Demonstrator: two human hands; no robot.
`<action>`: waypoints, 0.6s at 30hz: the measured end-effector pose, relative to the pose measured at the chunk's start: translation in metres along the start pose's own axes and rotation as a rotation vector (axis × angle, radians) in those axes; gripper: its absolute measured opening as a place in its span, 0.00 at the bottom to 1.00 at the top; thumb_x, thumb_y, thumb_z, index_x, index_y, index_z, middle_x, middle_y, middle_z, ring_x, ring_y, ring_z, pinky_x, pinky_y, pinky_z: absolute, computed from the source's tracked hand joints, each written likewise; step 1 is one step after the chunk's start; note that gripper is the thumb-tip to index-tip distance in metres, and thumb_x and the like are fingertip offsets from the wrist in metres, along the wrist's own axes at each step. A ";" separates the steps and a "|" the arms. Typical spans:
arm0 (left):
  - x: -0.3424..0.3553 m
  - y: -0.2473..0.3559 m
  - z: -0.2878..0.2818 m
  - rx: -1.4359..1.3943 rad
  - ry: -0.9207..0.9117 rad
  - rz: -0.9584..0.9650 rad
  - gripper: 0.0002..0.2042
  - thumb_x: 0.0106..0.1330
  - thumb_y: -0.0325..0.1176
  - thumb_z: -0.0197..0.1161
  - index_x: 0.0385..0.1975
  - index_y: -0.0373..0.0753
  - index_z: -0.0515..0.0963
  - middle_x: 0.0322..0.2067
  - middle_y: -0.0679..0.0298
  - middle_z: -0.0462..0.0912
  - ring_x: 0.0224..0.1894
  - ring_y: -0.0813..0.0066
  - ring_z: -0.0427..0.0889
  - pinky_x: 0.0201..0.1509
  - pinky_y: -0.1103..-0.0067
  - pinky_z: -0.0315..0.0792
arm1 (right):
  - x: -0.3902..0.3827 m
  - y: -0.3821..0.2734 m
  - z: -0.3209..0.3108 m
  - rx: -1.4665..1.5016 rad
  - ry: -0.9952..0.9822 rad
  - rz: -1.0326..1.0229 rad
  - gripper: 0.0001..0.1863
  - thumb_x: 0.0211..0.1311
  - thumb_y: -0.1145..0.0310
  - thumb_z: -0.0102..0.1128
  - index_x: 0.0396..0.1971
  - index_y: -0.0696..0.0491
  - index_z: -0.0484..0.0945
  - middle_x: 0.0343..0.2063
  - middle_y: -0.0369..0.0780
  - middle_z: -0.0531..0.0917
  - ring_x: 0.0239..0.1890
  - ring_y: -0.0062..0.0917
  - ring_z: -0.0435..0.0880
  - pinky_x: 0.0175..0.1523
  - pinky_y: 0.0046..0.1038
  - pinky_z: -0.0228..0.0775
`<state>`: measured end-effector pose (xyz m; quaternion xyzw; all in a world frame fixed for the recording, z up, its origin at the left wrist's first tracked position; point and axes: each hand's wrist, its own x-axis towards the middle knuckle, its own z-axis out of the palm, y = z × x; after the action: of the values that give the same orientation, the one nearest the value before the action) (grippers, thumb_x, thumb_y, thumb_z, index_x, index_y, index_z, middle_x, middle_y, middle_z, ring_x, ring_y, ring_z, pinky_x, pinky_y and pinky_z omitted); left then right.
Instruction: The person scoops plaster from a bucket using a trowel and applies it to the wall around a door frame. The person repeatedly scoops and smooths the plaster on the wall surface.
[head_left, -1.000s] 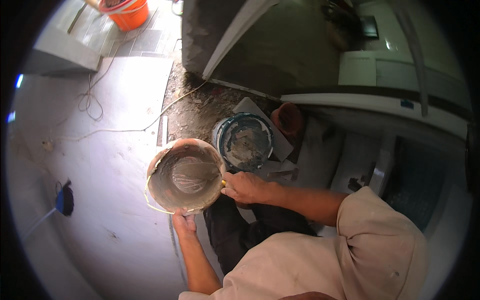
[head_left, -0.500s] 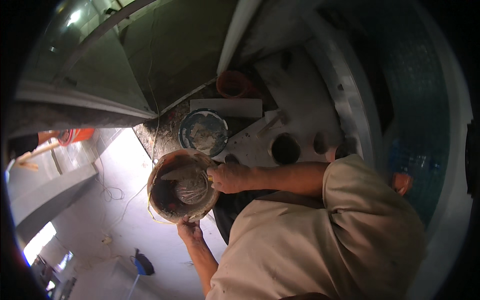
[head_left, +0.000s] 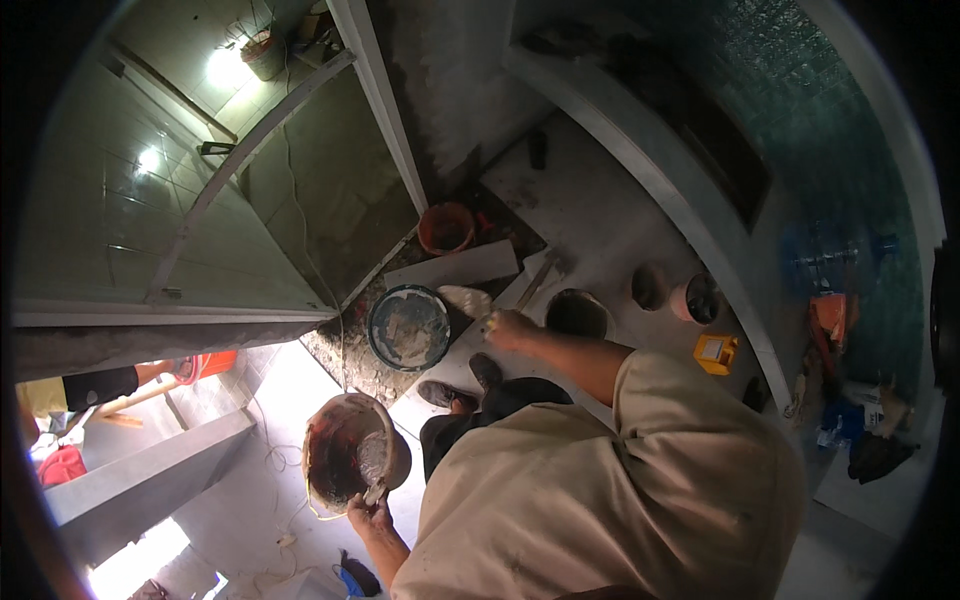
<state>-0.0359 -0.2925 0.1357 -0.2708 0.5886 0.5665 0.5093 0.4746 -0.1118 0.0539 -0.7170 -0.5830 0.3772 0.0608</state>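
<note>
My left hand [head_left: 370, 513] grips the lower rim of a tilted, mortar-stained bucket [head_left: 320, 470]. A lump of wet grey mortar [head_left: 375, 457] lies inside it. My right hand [head_left: 511, 331] is closed round the handle of a trowel [head_left: 465, 299], whose blade looks coated in pale mortar. The blade hangs beside the right rim of a dark round tub [head_left: 372, 335], which has grey mortar in it. From this view I cannot tell whether blade and tub touch.
A pale slab [head_left: 450, 266] lies beyond the tub, near an orange bucket [head_left: 446, 229]. Dark round containers [head_left: 577, 314] and a yellow box [head_left: 715, 353] stand to the right. A hammer-like tool [head_left: 540, 278] lies on the floor. Another person's leg [head_left: 100, 386] shows at far left.
My right hand has drawn the trowel out of the bucket and carried it right, toward the tub. The bucket in my left hand sits lower and more tilted. The whole view has shifted.
</note>
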 end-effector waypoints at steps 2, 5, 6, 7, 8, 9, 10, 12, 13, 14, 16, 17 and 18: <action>0.028 0.028 -0.015 0.015 0.038 0.050 0.15 0.70 0.29 0.46 0.53 0.29 0.68 0.54 0.41 0.74 0.55 0.37 0.76 0.56 0.38 0.74 | 0.034 0.044 0.013 0.270 -0.207 0.228 0.17 0.59 0.59 0.65 0.40 0.57 0.78 0.26 0.39 0.80 0.25 0.29 0.78 0.32 0.36 0.71; 0.074 0.018 -0.017 0.026 0.076 0.085 0.14 0.64 0.26 0.50 0.47 0.28 0.68 0.50 0.42 0.76 0.54 0.38 0.77 0.57 0.38 0.74 | 0.038 0.182 0.025 1.012 -0.099 0.353 0.12 0.66 0.59 0.63 0.41 0.52 0.78 0.31 0.36 0.78 0.31 0.22 0.75 0.31 0.31 0.68; 0.084 0.039 -0.036 0.018 0.098 0.161 0.13 0.62 0.24 0.51 0.46 0.29 0.69 0.50 0.43 0.76 0.54 0.39 0.77 0.57 0.39 0.74 | 0.050 0.164 0.041 0.907 -0.011 0.466 0.09 0.62 0.61 0.63 0.27 0.45 0.72 0.21 0.29 0.70 0.21 0.19 0.65 0.23 0.29 0.54; 0.083 0.030 -0.032 -0.031 0.122 0.181 0.13 0.62 0.25 0.50 0.46 0.29 0.69 0.51 0.44 0.76 0.55 0.40 0.77 0.57 0.38 0.73 | 0.042 0.174 0.047 0.844 0.019 0.552 0.13 0.63 0.56 0.64 0.37 0.48 0.74 0.29 0.32 0.74 0.27 0.23 0.72 0.29 0.32 0.63; 0.085 0.037 -0.044 -0.036 0.178 0.201 0.13 0.63 0.26 0.50 0.46 0.29 0.69 0.51 0.44 0.76 0.55 0.41 0.78 0.57 0.40 0.74 | 0.040 0.171 0.058 0.793 0.024 0.620 0.21 0.65 0.51 0.65 0.47 0.52 0.76 0.36 0.36 0.78 0.33 0.28 0.78 0.36 0.36 0.71; 0.095 0.037 -0.057 -0.041 0.228 0.202 0.13 0.63 0.26 0.50 0.47 0.30 0.69 0.51 0.44 0.77 0.54 0.41 0.79 0.56 0.41 0.75 | 0.039 0.175 0.065 0.789 -0.001 0.678 0.22 0.65 0.51 0.65 0.47 0.51 0.75 0.36 0.35 0.77 0.32 0.27 0.77 0.36 0.35 0.70; 0.102 0.037 -0.077 -0.004 0.293 0.195 0.14 0.63 0.27 0.50 0.47 0.30 0.69 0.51 0.45 0.77 0.54 0.41 0.79 0.56 0.42 0.76 | 0.032 0.182 0.073 0.778 -0.026 0.748 0.22 0.64 0.50 0.65 0.48 0.51 0.75 0.35 0.35 0.76 0.31 0.26 0.76 0.37 0.34 0.70; 0.129 0.030 -0.106 0.080 0.403 0.146 0.15 0.64 0.28 0.50 0.49 0.30 0.69 0.52 0.45 0.77 0.54 0.42 0.79 0.56 0.44 0.76 | 0.014 0.216 0.085 0.788 -0.045 0.830 0.21 0.65 0.50 0.65 0.47 0.49 0.75 0.34 0.34 0.74 0.30 0.24 0.73 0.37 0.33 0.69; 0.161 0.034 -0.130 0.027 0.315 0.029 0.15 0.64 0.28 0.50 0.49 0.30 0.69 0.53 0.45 0.77 0.54 0.43 0.79 0.56 0.45 0.76 | 0.032 0.237 0.085 0.835 -0.041 0.779 0.20 0.65 0.50 0.65 0.46 0.49 0.75 0.33 0.33 0.74 0.29 0.23 0.72 0.36 0.32 0.68; 0.187 0.045 -0.146 -0.019 0.226 -0.069 0.16 0.64 0.28 0.50 0.50 0.31 0.69 0.54 0.46 0.77 0.55 0.43 0.79 0.56 0.46 0.77 | 0.059 0.237 0.085 0.894 -0.049 0.711 0.20 0.65 0.50 0.64 0.46 0.48 0.75 0.32 0.33 0.73 0.29 0.22 0.71 0.36 0.31 0.68; 0.209 0.046 -0.168 -0.025 0.122 -0.173 0.18 0.65 0.29 0.49 0.53 0.31 0.68 0.59 0.47 0.75 0.57 0.45 0.79 0.54 0.49 0.78 | 0.098 0.205 0.092 0.688 -0.111 0.975 0.20 0.66 0.50 0.63 0.45 0.49 0.75 0.31 0.33 0.74 0.27 0.22 0.72 0.32 0.32 0.68; 0.214 0.046 -0.177 0.020 0.104 -0.190 0.18 0.65 0.28 0.49 0.54 0.30 0.68 0.59 0.47 0.75 0.56 0.45 0.80 0.53 0.49 0.79 | 0.106 0.187 0.092 0.573 -0.147 1.124 0.20 0.66 0.50 0.62 0.45 0.50 0.75 0.31 0.34 0.74 0.25 0.22 0.73 0.30 0.33 0.68; 0.219 0.048 -0.188 0.058 0.075 -0.199 0.19 0.65 0.28 0.49 0.55 0.30 0.68 0.60 0.47 0.74 0.56 0.45 0.80 0.52 0.49 0.80 | 0.114 0.165 0.092 0.566 -0.151 0.948 0.20 0.66 0.51 0.62 0.46 0.51 0.75 0.29 0.34 0.75 0.24 0.22 0.73 0.28 0.32 0.67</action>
<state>-0.2067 -0.4029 -0.0743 -0.3340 0.5934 0.4852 0.5485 0.5530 -0.0950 -0.1514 -0.8274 -0.0753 0.5556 0.0325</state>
